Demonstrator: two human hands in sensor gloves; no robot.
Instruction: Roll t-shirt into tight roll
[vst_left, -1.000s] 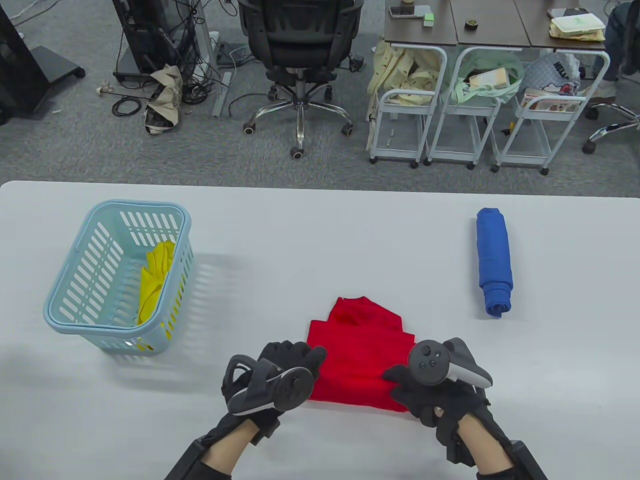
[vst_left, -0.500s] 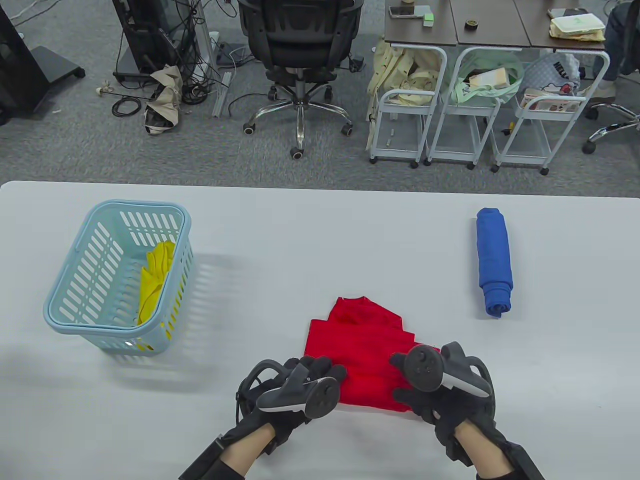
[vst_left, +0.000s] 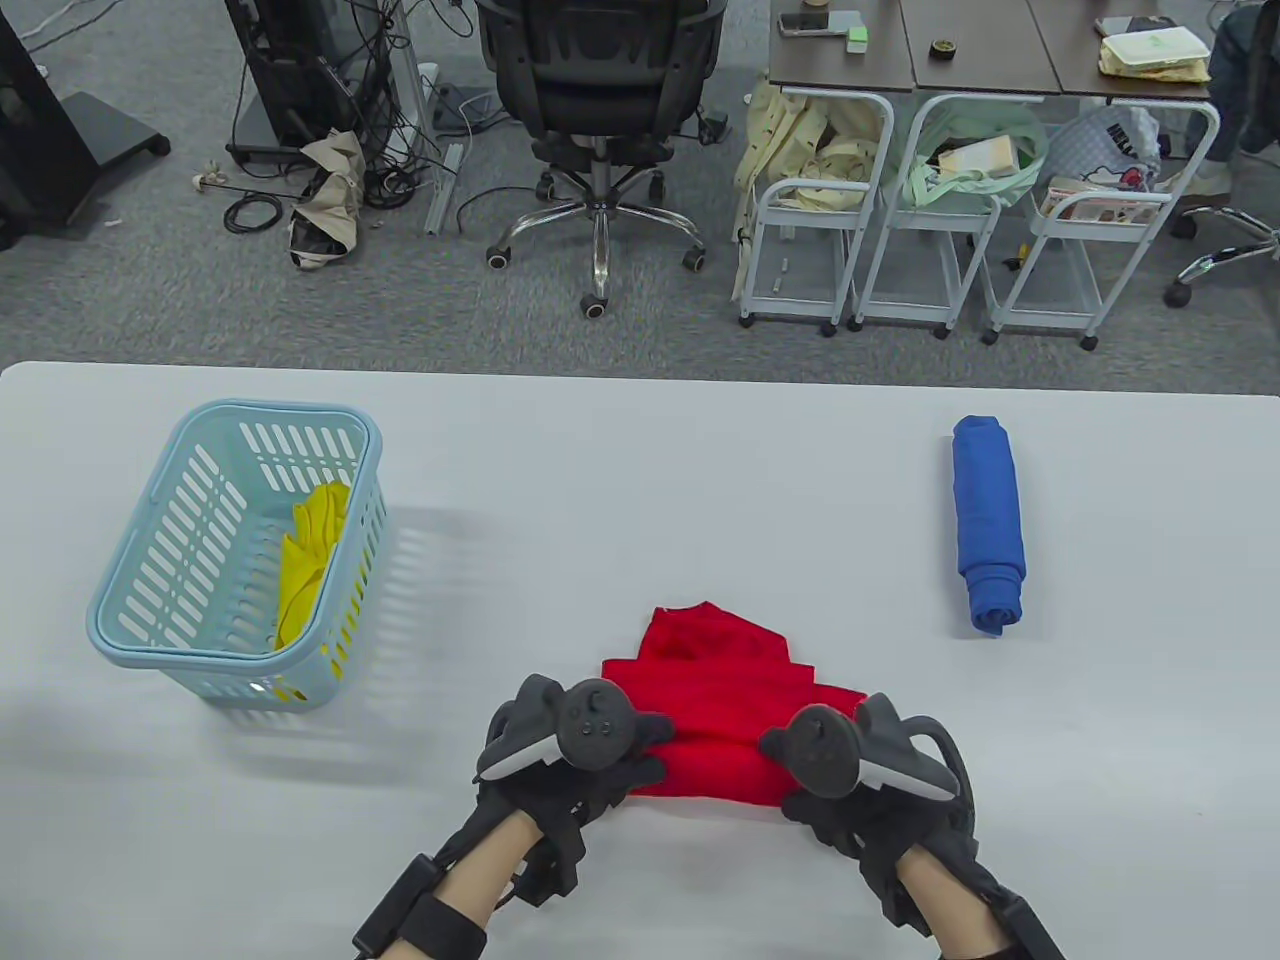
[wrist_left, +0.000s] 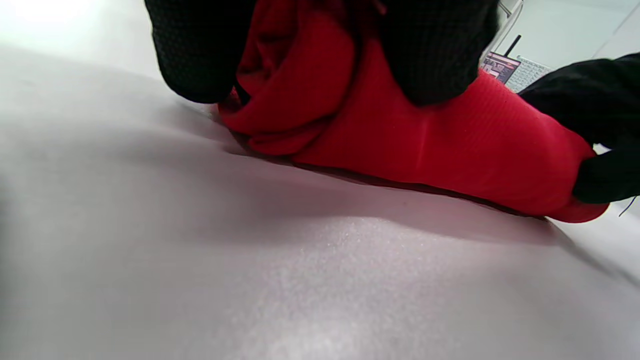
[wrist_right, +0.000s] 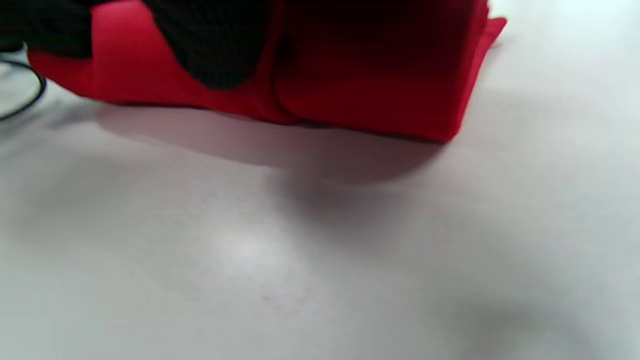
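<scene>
At the near edge of the table (vst_left: 640, 440) the red t-shirt (vst_left: 715, 690) sits folded into a narrow strip, and only its closest end has been turned over into a small fat roll so far. Left hand (vst_left: 575, 760) and right hand (vst_left: 835, 775) each have their fingers curled over one end of that roll, holding it snug. I'd say it's maybe a third done, since the collar end is flat on the table and needs rolling up.
</scene>
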